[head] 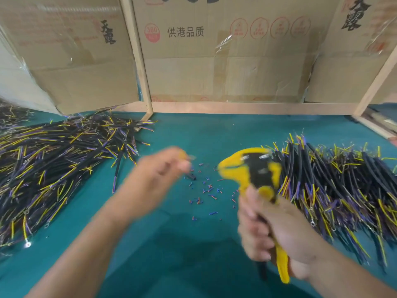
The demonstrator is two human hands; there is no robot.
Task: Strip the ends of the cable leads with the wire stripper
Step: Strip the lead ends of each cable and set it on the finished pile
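Green mat (193, 244) across the bench, cardboard (225, 67) behind. Big lead pile (53, 168) on the left, second pile (335, 190) on the right, just beside the tool. R hand (277, 235) wrapped tight round the stripper (255, 175) handles, head up and pointing left, over the mat. L hand (156, 175) blurred mid-air, fingers curled; can't tell if it holds anything. Scraps (206, 190) of insulation litter the mat btwn the hands.
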